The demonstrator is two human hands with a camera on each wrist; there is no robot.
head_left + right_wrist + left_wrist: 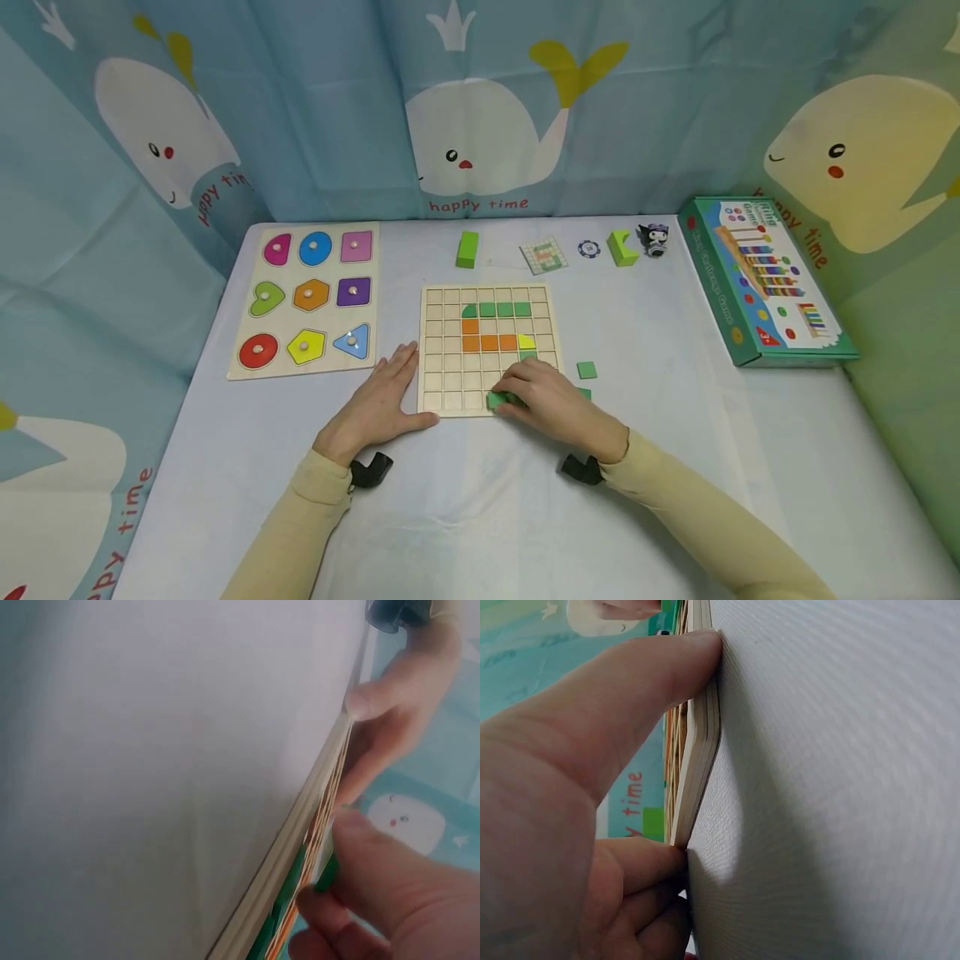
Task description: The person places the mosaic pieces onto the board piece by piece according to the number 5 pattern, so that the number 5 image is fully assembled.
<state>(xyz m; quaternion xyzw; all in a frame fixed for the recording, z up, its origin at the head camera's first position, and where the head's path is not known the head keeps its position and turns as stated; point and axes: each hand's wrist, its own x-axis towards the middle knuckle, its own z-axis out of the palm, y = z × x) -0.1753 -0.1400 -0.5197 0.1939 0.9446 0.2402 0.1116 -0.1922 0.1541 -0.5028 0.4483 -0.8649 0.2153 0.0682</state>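
Observation:
A wooden grid board (pixel 442 383) lies on the table with green, orange and yellow pieces set in its squares. My left hand (pixel 380 402) rests beside its lower left corner, fingers straight along the left side and thumb touching the front edge. In the left wrist view the left thumb (pixel 660 671) presses against the board's edge. My right hand (pixel 551 402) is over the board's front right part. Its thumb and fingers pinch a green tile (pixel 328 872). A green piece (pixel 494 401) shows at its fingertips in the head view; the hand hides the squares under it.
Right of the board lies a loose green tile (pixel 587 370). Behind stand a green block (pixel 467 249), a pattern card (pixel 544 255), a round token (pixel 588 249), a notched block (pixel 622 248) and a figurine (pixel 654 240). A shape puzzle (pixel 288 321) and game box (pixel 768 283) flank them.

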